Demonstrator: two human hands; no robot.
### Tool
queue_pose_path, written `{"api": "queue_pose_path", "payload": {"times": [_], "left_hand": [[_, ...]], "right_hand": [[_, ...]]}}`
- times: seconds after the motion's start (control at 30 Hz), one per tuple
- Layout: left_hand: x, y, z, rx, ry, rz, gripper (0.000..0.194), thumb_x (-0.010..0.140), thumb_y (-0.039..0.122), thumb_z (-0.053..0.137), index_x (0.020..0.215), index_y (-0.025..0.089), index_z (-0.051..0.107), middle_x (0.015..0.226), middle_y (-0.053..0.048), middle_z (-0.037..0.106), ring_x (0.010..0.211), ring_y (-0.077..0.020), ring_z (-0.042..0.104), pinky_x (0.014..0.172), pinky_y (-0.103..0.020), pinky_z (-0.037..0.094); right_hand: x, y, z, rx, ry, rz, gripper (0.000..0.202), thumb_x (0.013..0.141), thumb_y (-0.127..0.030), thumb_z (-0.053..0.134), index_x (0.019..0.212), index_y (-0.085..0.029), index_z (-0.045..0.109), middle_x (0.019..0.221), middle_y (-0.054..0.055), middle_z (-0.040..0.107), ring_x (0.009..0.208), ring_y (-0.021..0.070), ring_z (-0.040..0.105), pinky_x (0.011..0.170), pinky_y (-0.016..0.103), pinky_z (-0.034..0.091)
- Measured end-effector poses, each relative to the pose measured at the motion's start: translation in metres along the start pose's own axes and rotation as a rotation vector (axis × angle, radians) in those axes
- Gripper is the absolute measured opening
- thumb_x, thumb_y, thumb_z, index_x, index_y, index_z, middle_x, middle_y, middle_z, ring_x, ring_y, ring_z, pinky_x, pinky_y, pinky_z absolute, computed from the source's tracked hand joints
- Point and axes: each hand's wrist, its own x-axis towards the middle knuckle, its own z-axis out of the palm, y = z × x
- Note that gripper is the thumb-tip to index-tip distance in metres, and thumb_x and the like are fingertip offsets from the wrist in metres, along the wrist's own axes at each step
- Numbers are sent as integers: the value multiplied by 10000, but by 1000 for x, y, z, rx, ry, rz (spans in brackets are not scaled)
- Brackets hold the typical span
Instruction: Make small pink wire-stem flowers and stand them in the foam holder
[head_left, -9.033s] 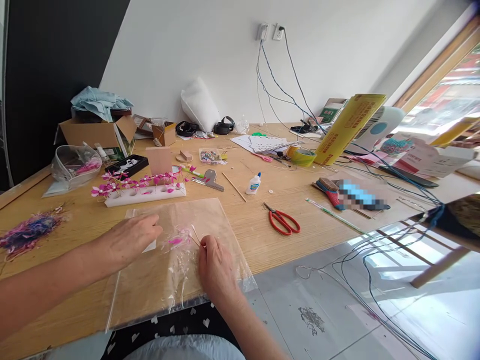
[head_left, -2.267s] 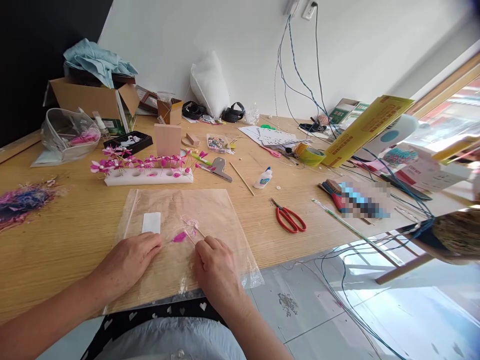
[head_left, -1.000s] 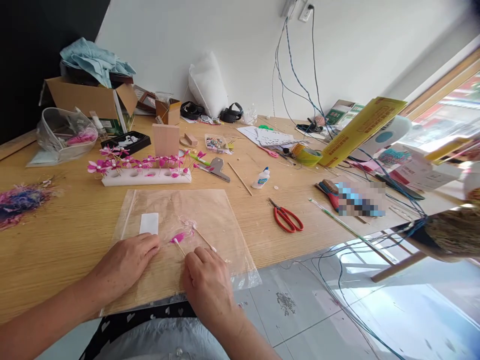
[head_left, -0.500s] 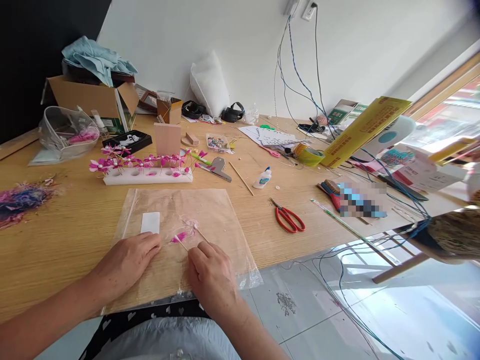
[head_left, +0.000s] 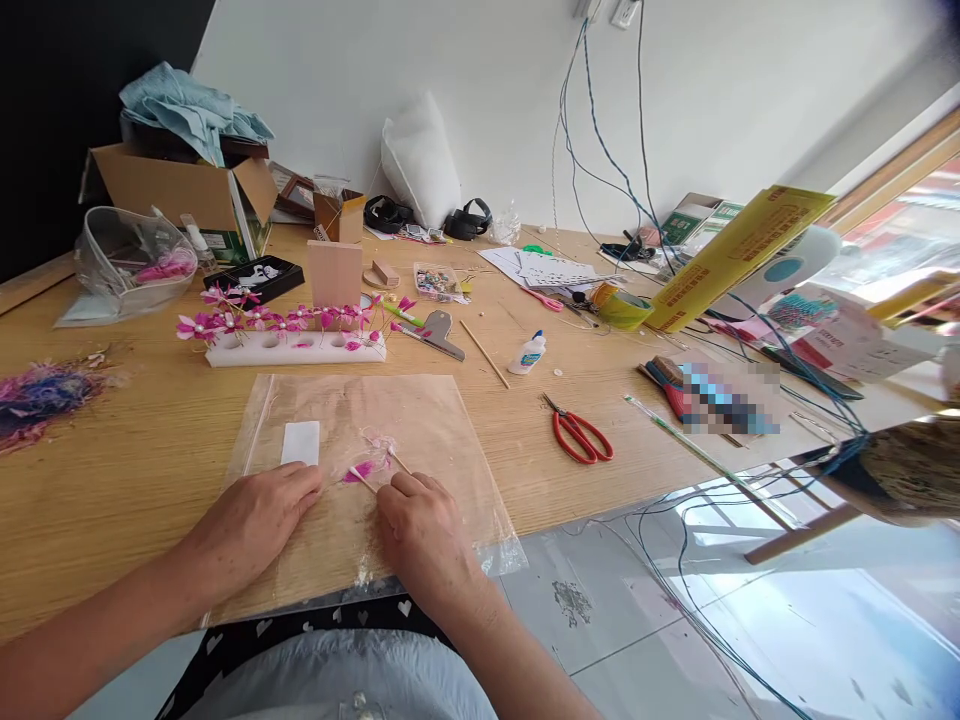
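Seen from the room, a person is seated at the near edge of a wooden table (head_left: 510, 440). A clear plastic bag (head_left: 420, 405) lies flat along that edge, its near right corner projecting past the tabletop.

Right hand (head_left: 424, 525): above the near right part of the bag, fingers curled in, thumb and forefinger closed on the shaft of a cotton swab (head_left: 364, 482). The swab's white tip is at a magenta petal (head_left: 365, 468), located near the middle of the bag; firm contact cannot be confirmed from here.

A second swab (head_left: 399, 460) runs from a tangle of pale fibres (head_left: 377, 440), just beside the petal, to behind the right hand. Whether the hand also grips it cannot be told.

Left hand (head_left: 262, 510): palm down on the left part of the bag, fingers together and slightly bent, fingertips just below a white rectangle (head_left: 300, 443). Whether they pinch anything cannot be told.

Beyond the bag's far edge, a white block (head_left: 262, 354) carries wired pink flowers (head_left: 289, 323). Past its far right corner are a glue bottle (head_left: 528, 354), standing, and a thin stick (head_left: 486, 355), lying flat.
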Motion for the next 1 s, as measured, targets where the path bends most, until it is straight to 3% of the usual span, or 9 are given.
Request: {"api": "queue_pose_path", "payload": {"times": [0.2,0.37,0.53,0.67,0.83,1.0], "left_hand": [[-1,0,0,-20,-3,-7,272,854,247,278,672,209,476,690,-16,575,639,-187,555,596,-298,389],[0,-1,1,-38,20,3,278,860,248,287,677,214,492,695,-9,587,639,-176,558,597,-286,403],[-1,-3,3,-43,58,26,272,859,251,312,677,217,512,688,-7,595,640,-175,561,599,-283,410],[-1,-5,4,-45,64,31,280,858,259,313,671,218,516,676,-4,590,632,-173,559,600,-282,413],[0,-4,2,-63,71,28,263,842,261,328,671,219,525,679,-5,594,634,-176,555,598,-280,414],[3,-3,-4,-54,14,13,246,831,265,328,647,210,481,646,13,557,612,-161,524,580,-268,389]], "right_hand": [[-7,8,0,-6,105,71,216,700,15,496,596,-173,513,606,-5,516,569,126,427,556,227,291],[-13,2,-1,8,207,102,247,773,-22,427,596,-179,497,587,-4,472,553,130,405,540,233,277],[-9,-8,6,6,145,5,209,725,-17,473,609,-189,492,605,-6,497,578,140,431,556,247,281],[-7,-2,6,-20,80,21,208,702,2,492,621,-189,502,611,-9,513,588,138,445,565,252,282],[-12,10,-1,-10,110,150,208,751,-32,468,612,-184,503,618,0,521,583,136,459,556,242,298],[-14,13,-4,212,208,308,180,825,-109,398,702,-185,504,655,-6,540,596,125,512,545,210,330]]}}
